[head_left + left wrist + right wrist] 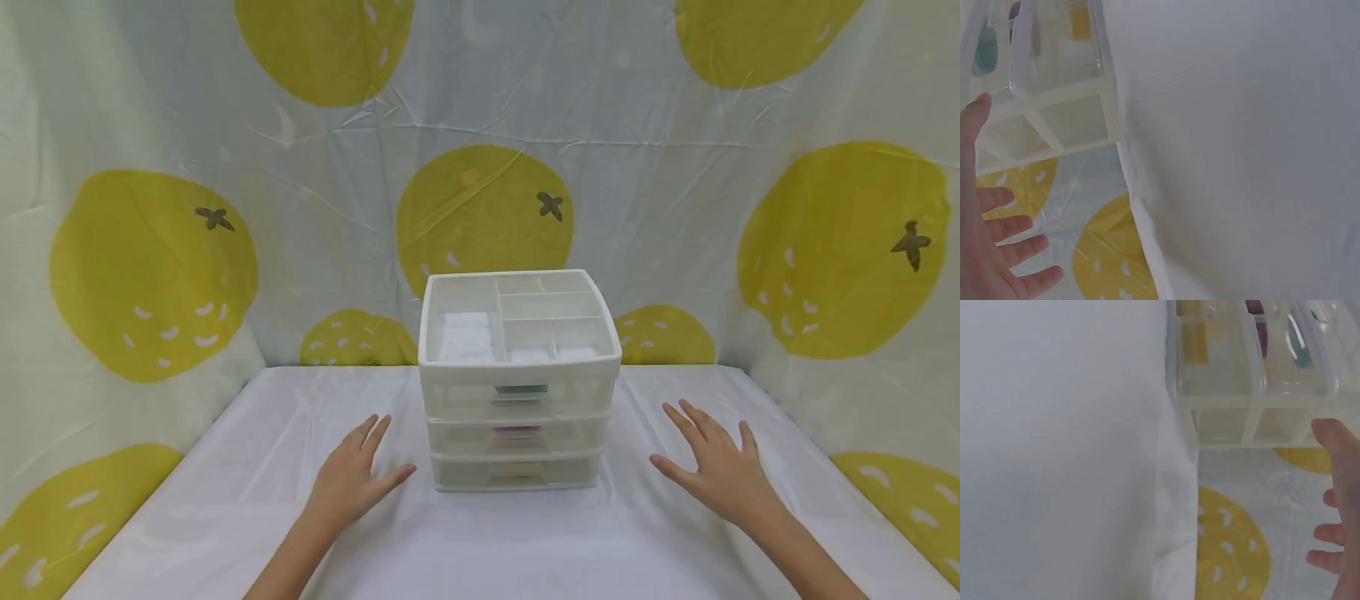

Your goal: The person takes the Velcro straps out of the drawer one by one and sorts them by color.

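A white plastic drawer unit (517, 375) stands upright on the table, its front facing me. It has three stacked translucent drawers, all pushed in, and a divided tray (465, 333) on top. Through the drawer fronts show a green thing (521, 389) in the top one, a dark red thing (1261, 337) in the middle and a yellow thing (1195, 342) in the bottom. My left hand (351, 479) hovers left of the unit, fingers spread, holding nothing. On the other side my right hand (720, 462) is likewise spread and apart from the unit.
A white cloth (525, 550) covers the table. Behind and on both sides hangs a pale curtain (322, 167) printed with big yellow fruit, close behind the table's back edge.
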`<state>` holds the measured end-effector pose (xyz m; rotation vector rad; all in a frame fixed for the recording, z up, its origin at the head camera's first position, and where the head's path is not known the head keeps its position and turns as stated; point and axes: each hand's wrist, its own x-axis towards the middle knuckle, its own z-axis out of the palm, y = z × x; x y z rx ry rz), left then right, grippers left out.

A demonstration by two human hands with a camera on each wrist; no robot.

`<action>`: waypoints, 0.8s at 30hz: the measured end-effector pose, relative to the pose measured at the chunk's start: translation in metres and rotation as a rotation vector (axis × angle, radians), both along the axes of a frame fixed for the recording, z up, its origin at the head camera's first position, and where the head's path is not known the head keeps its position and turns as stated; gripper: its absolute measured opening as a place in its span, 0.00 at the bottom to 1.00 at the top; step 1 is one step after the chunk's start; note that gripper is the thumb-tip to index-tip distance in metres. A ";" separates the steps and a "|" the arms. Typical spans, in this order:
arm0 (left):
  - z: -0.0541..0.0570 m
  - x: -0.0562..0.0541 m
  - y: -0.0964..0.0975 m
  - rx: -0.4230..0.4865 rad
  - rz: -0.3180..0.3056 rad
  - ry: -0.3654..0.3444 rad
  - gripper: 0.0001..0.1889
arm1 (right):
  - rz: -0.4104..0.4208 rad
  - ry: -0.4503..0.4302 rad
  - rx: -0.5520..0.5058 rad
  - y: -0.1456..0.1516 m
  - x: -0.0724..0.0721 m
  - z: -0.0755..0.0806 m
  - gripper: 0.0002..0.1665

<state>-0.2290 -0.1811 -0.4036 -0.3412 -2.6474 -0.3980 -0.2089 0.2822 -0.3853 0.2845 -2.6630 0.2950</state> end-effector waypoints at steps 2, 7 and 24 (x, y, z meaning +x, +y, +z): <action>0.001 0.001 0.003 0.037 -0.002 -0.025 0.43 | 0.006 0.032 -0.008 -0.002 0.000 -0.001 0.44; 0.001 0.000 0.010 0.138 -0.008 -0.128 0.45 | 0.030 0.122 -0.034 -0.006 -0.002 -0.001 0.42; 0.000 -0.005 0.031 0.422 -0.033 -0.218 0.47 | 0.136 0.296 -0.098 -0.023 -0.006 0.004 0.43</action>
